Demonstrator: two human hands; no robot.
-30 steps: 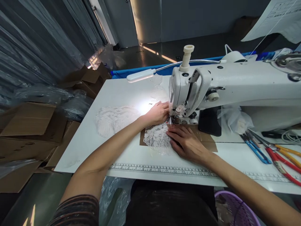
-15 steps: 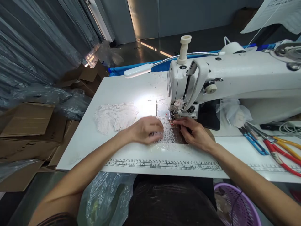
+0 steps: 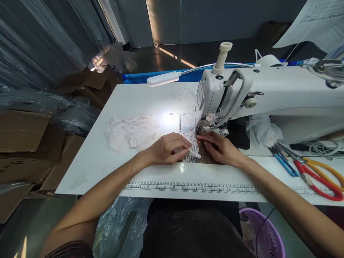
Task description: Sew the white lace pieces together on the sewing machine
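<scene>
A strip of white fringed lace trim [image 3: 190, 136] lies under the needle area of a white sewing machine [image 3: 215, 96], its fringe hanging toward me. My left hand [image 3: 172, 148] is closed with thumb and fingers at the trim's left side, pinching its fringed part. From the other side my right hand [image 3: 221, 147] reaches in, its index fingertip on the trim's edge just in front of the presser foot [image 3: 198, 130]; the thumb is bent below. Part of the trim is hidden behind my left fingers. More fringed lace [image 3: 133, 132] lies in a pile left of my hands.
A lit lamp [image 3: 163, 79] hangs over the table. Blue-handled snips [image 3: 286, 163] and red-handled scissors [image 3: 314, 179] lie at right near a white mesh bundle [image 3: 266, 132]. A printed ruler [image 3: 188, 187] runs along the front edge. Cardboard boxes [image 3: 24, 143] stand left, a purple basket [image 3: 264, 233] below.
My left fingers have moved slightly right onto the trim, gathering its fringe, which was spread out before. My right hand stays beside the presser foot. The camera view has shifted slightly.
</scene>
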